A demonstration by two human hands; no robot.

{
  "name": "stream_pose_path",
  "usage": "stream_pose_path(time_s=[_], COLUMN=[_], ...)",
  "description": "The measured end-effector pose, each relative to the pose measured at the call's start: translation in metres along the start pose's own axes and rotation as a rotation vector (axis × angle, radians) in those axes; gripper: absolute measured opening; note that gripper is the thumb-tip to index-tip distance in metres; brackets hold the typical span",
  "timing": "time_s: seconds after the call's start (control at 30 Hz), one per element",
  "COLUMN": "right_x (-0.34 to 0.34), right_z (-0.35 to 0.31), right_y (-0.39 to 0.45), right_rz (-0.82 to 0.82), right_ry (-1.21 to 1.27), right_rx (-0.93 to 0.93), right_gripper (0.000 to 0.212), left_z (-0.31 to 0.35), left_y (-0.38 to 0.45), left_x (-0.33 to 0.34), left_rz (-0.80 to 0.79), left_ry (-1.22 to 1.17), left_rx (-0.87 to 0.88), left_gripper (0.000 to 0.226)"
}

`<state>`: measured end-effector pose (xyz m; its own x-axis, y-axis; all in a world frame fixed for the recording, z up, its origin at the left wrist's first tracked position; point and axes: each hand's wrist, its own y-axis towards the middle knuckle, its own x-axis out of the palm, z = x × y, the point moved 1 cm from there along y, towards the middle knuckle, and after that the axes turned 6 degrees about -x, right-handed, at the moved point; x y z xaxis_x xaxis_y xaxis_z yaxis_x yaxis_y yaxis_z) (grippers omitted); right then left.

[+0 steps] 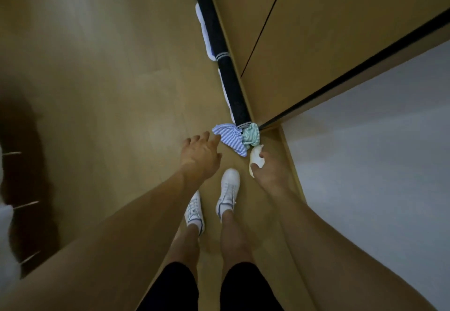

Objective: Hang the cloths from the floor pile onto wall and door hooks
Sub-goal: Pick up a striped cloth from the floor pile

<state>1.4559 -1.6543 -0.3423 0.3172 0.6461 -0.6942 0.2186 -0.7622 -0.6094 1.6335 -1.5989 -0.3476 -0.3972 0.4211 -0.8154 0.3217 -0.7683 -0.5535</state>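
Note:
Two cloths lie in a small pile on the wooden floor by a cabinet corner: a blue-and-white striped cloth [230, 137] and a green-and-white striped cloth [251, 135] touching it on the right. My left hand [202, 153] reaches down with straight fingers, its fingertips just short of the blue cloth's left edge. My right hand [269, 164] hangs just below the pile and grips a small cream-white cloth [256, 158] bunched between thumb and fingers.
A wooden cabinet [292, 30] with a dark base strip [219, 42] runs up from the pile; white and blue items sit along its foot. A pale wall [377, 152] stands at the right. My white shoes [227, 193] are close below the pile. Dark furniture fills the left edge.

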Motion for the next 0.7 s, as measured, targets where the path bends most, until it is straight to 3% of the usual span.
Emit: stream_pose_path(time_s=[0.43, 0.7], right_x=[0.153, 0.220], right_z=[0.130, 0.179], right_y=[0.240, 0.339], right_rz=[-0.028, -0.018], right_ry=[0.104, 0.114], right_rx=[0.203, 0.176], right_gripper=[0.052, 0.055], left_z=[0.004, 0.029], left_y=[0.201, 0.284], left_x=[0.215, 0.310], left_rz=[-0.076, -0.111], left_ry=[0.081, 0.012], left_rx=[0.094, 0.116], left_gripper=[0.061, 0.057])
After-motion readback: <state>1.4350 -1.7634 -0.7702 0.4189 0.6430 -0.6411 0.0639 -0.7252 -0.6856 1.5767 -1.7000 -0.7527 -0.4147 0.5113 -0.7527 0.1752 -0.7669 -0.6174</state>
